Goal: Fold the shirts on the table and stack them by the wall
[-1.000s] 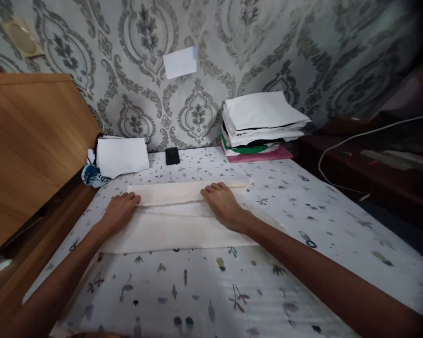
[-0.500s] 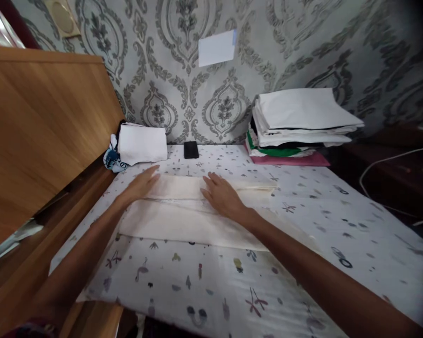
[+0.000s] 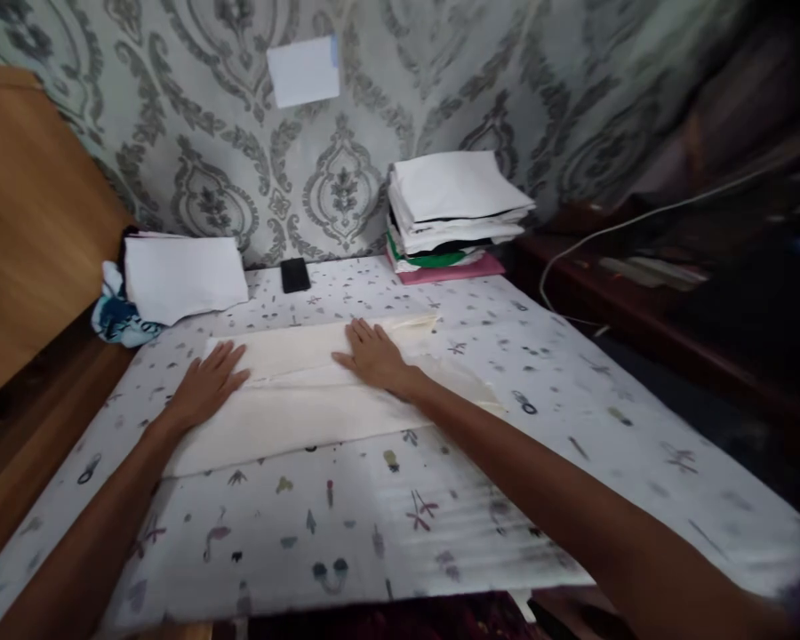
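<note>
A cream-coloured cloth (image 3: 273, 422) lies spread on the patterned bedsheet or table cover, its far part folded over in a long strip. My left hand (image 3: 206, 384) rests flat on the cloth's left end, fingers spread. Pressed flat on the folded strip, right of the middle, is my right hand (image 3: 372, 354), with its fingers apart. Layered edges of the fold show just beyond my right hand. Part of the cloth's right side is hidden under my right forearm. Neither hand grips anything.
A tall stack of folded cloths (image 3: 446, 191) stands by the wall at the back right. At the back left are a white folded pile (image 3: 185, 277) and a blue-patterned cloth (image 3: 125, 318). Between them lies a small black object (image 3: 295, 276). A white cable (image 3: 613, 220) hangs at right.
The view has turned to the right, so the scene sits further left. My left hand now lies flatter on the cloth's left end. My right hand stays on the folded strip.
</note>
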The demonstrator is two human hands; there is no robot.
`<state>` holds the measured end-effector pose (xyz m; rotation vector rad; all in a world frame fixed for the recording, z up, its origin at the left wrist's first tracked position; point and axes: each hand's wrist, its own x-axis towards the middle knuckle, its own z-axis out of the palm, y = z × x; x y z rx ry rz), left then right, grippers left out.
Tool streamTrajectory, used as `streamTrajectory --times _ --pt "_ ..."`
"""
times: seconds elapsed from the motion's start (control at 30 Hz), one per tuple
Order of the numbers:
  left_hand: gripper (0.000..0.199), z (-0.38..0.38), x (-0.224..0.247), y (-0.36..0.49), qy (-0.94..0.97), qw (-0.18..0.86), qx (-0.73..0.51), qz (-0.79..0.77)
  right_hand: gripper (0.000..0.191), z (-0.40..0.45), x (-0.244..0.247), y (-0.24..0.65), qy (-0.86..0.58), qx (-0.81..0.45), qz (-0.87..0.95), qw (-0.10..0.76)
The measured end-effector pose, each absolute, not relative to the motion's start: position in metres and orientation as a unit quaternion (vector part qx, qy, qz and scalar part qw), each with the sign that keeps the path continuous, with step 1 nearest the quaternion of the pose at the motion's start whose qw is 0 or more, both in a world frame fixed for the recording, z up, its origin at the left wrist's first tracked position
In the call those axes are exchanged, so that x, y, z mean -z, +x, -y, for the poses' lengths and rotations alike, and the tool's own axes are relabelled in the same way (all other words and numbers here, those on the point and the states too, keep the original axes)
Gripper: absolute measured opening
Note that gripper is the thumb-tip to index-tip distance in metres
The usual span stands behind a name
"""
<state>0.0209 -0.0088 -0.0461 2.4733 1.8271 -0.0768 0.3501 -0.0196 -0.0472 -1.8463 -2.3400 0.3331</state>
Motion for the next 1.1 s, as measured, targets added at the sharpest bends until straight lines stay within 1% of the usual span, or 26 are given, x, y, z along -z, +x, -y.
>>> streamTrajectory --times 0.07,0.1,0.2,0.27,0.33,0.43,0.5,0.57,0.67,0.8,1.03,1.1 --pt "0.071 0.006 0.045 0.017 0.802 0.039 0.034 -0.595 0.069 0.031 0.037 0.368 -0.634 -0.105 0.762 0.082" --pt "0.073 0.002 0.043 0.013 0.802 0.046 0.044 -0.594 0.066 0.04 0.031 0.38 -0.644 -0.09 0.753 0.101" --pt "0.074 -0.016 0.027 0.012 0.811 0.065 0.054 -0.579 0.058 0.083 0.019 0.43 -0.661 -0.039 0.725 0.19" --pt "0.07 -0.03 0.009 0.03 0.831 0.087 0.024 -0.55 0.051 0.121 0.017 0.468 -0.68 -0.038 0.691 0.242" --pt "0.063 -0.04 -0.01 0.069 0.857 0.125 -0.03 -0.498 0.046 0.155 0.019 0.502 -0.721 -0.059 0.636 0.268" --pt "0.051 -0.054 -0.025 0.158 0.89 0.194 -0.095 -0.402 0.039 0.186 0.027 0.531 -0.781 -0.113 0.564 0.244" --pt "0.04 -0.064 -0.022 0.221 0.889 0.234 -0.111 -0.376 0.031 0.192 0.031 0.535 -0.795 -0.149 0.547 0.214" --pt "0.029 -0.075 -0.013 0.277 0.883 0.242 -0.127 -0.382 0.025 0.191 0.032 0.531 -0.802 -0.163 0.541 0.196" --pt "0.02 -0.092 0.005 0.334 0.888 0.224 -0.124 -0.381 0.02 0.184 0.028 0.521 -0.811 -0.166 0.528 0.189" --pt "0.015 -0.104 0.022 0.367 0.898 0.218 -0.085 -0.373 0.019 0.177 0.024 0.517 -0.808 -0.194 0.52 0.197" --pt "0.022 -0.108 0.03 0.382 0.904 0.219 -0.026 -0.366 0.013 0.157 0.024 0.513 -0.788 -0.225 0.528 0.223" --pt "0.022 -0.11 0.031 0.385 0.905 0.215 -0.018 -0.366 0.019 0.152 0.023 0.512 -0.775 -0.253 0.526 0.243"
